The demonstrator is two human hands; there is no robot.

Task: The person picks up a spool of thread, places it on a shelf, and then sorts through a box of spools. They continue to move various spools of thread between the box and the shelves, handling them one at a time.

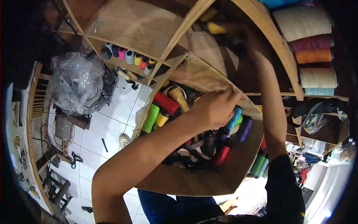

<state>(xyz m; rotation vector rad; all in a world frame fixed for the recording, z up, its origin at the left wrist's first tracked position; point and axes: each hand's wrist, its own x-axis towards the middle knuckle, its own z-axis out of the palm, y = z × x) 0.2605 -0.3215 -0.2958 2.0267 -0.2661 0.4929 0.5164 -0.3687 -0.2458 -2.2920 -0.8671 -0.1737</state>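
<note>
A cardboard box (186, 184) full of thread spools is tilted in front of me. My left hand (220, 108) reaches across it, fingers curled at its far rim. Under and around that hand lie a blue spool (234, 117), a purple spool (245, 130), a red spool (166, 103) and a green spool (150, 118). Up in the shadowed shelf compartment, my right hand (242, 35) is dark and blurred, with its fingers at a yellow thread spool (216, 28). Another yellowish spool (209, 15) shows dimly just beyond.
Wooden shelving (186, 30) surrounds the box's far side, with a row of small spools (129, 56) at left. Large cones of thread (313, 56) stand at the right. A plastic-wrapped bundle (76, 84) and a small stool (56, 188) are at left over the white tiled floor (112, 127).
</note>
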